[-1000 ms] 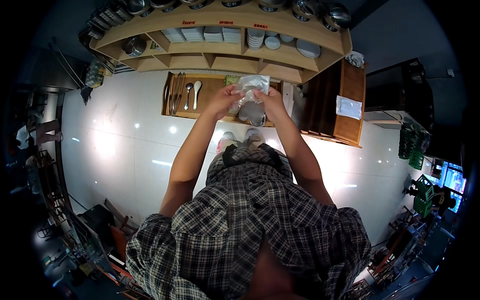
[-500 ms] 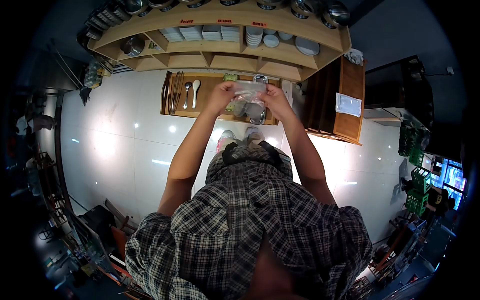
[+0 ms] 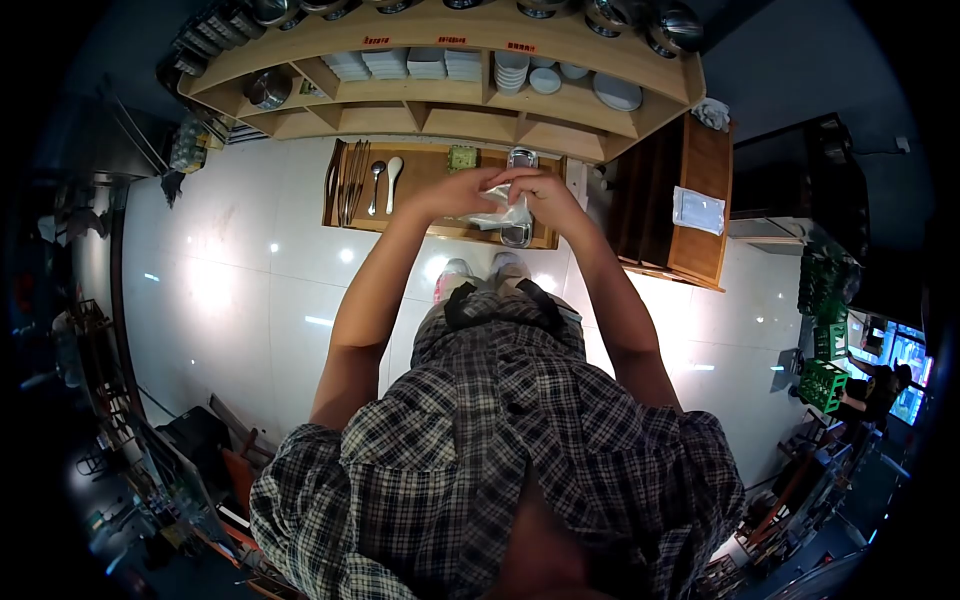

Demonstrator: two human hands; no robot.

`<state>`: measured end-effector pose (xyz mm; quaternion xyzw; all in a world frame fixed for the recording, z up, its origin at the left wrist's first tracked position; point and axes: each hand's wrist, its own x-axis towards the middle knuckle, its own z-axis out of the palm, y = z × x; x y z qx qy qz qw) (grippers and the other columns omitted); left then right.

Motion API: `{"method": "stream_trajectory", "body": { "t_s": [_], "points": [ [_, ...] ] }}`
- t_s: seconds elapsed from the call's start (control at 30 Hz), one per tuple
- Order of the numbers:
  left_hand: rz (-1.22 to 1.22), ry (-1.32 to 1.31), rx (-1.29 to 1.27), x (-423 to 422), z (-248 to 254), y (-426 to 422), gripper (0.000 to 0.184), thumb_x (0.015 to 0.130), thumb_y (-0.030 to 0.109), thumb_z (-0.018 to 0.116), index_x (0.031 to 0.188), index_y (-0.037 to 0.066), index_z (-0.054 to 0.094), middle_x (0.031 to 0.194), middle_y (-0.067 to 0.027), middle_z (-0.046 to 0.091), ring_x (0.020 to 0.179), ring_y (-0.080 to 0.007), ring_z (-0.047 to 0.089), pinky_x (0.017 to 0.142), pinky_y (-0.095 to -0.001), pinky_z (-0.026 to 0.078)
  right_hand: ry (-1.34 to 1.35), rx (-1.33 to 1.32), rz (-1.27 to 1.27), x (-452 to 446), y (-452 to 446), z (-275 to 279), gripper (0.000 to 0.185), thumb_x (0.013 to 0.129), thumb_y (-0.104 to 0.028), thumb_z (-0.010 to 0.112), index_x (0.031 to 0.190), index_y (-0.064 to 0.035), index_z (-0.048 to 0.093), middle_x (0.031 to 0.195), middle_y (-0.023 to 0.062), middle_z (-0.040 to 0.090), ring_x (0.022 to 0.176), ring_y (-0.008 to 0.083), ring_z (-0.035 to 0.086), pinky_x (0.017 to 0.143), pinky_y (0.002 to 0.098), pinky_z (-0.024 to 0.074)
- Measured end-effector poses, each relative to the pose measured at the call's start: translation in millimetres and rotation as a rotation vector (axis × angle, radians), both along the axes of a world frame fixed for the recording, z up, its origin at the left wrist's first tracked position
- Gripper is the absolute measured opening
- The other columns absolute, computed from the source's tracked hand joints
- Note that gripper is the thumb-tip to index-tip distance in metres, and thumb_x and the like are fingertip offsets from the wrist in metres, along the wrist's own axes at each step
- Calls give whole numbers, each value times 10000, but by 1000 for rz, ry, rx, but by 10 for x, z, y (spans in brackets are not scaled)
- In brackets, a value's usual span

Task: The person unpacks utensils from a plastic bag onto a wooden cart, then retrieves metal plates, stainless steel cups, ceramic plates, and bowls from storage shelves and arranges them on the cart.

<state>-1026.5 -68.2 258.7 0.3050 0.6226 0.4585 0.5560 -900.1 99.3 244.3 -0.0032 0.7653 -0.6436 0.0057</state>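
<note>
Head view: looking down over a checked shirt (image 3: pixel 490 400) at two bare hands, close together above a wooden tray (image 3: pixel 425 165), or perhaps a drawer; I can't tell which from here.
Clear plastic (image 3: pixel 497 214): hangs creased and gathered under the fingers, over the tray; half a second ago it was stretched wide between both hands.
Left hand (image 3: pixel 465 193): has come across, its fingers now meeting those of the other hand above the film; whether its own grip takes any plastic, I cannot tell.
Right hand (image 3: pixel 548 195): fingers bent downward, its grip apparently pinching the plastic.
Metal container (image 3: pixel 516 237): both ends show past the hands, the middle hidden; a second ago the film covered the far end.
Green packet (image 3: pixel 463 158): just beyond the left hand, untouched, in plainer sight now.
Utensils: long thin sticks (image 3: pixel 353 185), a metal spoon (image 3: pixel 376 187) and a white spoon (image 3: pixel 394 172) lie where they lay, off to the left.
Meaning of the change: as I judge it, spreading the film has given way to bunching or regripping it, with the plastic not yet released.
Far right: a person (image 3: pixel 885 390) beside a green crate (image 3: pixel 823 387) shows more clearly than before.
</note>
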Motion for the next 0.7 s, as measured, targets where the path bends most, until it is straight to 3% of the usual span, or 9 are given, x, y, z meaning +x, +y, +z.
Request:
{"method": "stream_trajectory", "body": {
  "t_s": [0.1, 0.17, 0.2, 0.27, 0.3, 0.37, 0.5, 0.57, 0.7],
  "points": [
    [-15, 9, 82, 41, -140, 15, 524, 805, 42, 707, 1287, 4, 507, 1197, -71, 585, 1075, -134, 536, 938, -280, 425, 271, 41, -65, -24, -36, -62, 262, 786, 145, 477, 907, -17, 643, 1067, 82, 656, 962, 214, 618, 843, 291, 477],
    [84, 7, -37, 51, -203, -9, 466, 802, 54, 714, 1231, -9, 546, 1080, -61, 636, 966, -118, 571, 869, -265, 456, -247, -459, -276, -2, -80, 93, 344, 845, 98, 499, 1140, -45, 603, 1099, 79, 631, 966, 170, 600, 832, 293, 479],
    [85, 7, -39, 58, -192, -19, 466, 802, 54, 714, 1231, -9, 546, 1080, -61, 636, 966, -118, 571, 869, -265, 456, -248, -461, -275, -5, -84, 53, 344, 845, 98, 499, 1140, -45, 603, 1099, 79, 631, 966, 170, 600, 832, 293, 479],
    [201, 159, -158, 72, -173, -20, 420, 795, 69, 727, 1180, -10, 577, 977, -46, 659, 871, -109, 590, 800, -251, 469, -288, -923, -419, -3, -85, -113, 406, 883, 2, 569, 1283, -33, 506, 1112, 80, 610, 914, 130, 589, 786, 273, 482],
    [200, 158, -157, 79, -183, -17, 420, 795, 69, 727, 1180, -10, 577, 977, -46, 659, 871, -109, 590, 800, -251, 469, -288, -922, -421, 3, -121, -178, 406, 883, 2, 569, 1283, -33, 506, 1112, 80, 610, 914, 130, 589, 786, 273, 482],
    [256, 146, -140, 92, -209, -14, 397, 798, 87, 735, 1155, -5, 587, 938, -41, 660, 830, -106, 589, 764, -251, 470, -209, -436, -349, 11, -219, -312, 331, 871, -66, 637, 1188, -1, 566, 1014, 61, 625, 817, 101, 576, 698, 248, 471],
    [247, 73, -149, 109, -204, -29, 379, 808, 106, 732, 1148, 10, 595, 961, -42, 652, 859, -101, 581, 777, -253, 464, -306, -364, -297, 27, -174, -502, 257, 847, -96, 682, 1075, 9, 622, 888, 29, 633, 728, 90, 554, 631, 250, 451],
    [297, 14, -95, 100, -183, -65, 364, 833, 134, 713, 1156, 19, 592, 1015, -38, 639, 925, -102, 569, 825, -260, 455, -346, -487, -396, 39, -134, -421, 174, 839, -100, 687, 965, 15, 654, 780, 13, 625, 701, 85, 540, 614, 255, 437],
    [234, 57, -43, 39, -480, -181, 418, 828, 154, 710, 1206, 39, 573, 1033, -45, 628, 959, -131, 568, 873, -264, 442, -358, -422, -376, 53, -56, -541, 190, 831, -120, 696, 949, 23, 658, 771, 29, 635, 690, 90, 549, 623, 262, 448]
  ]
}}
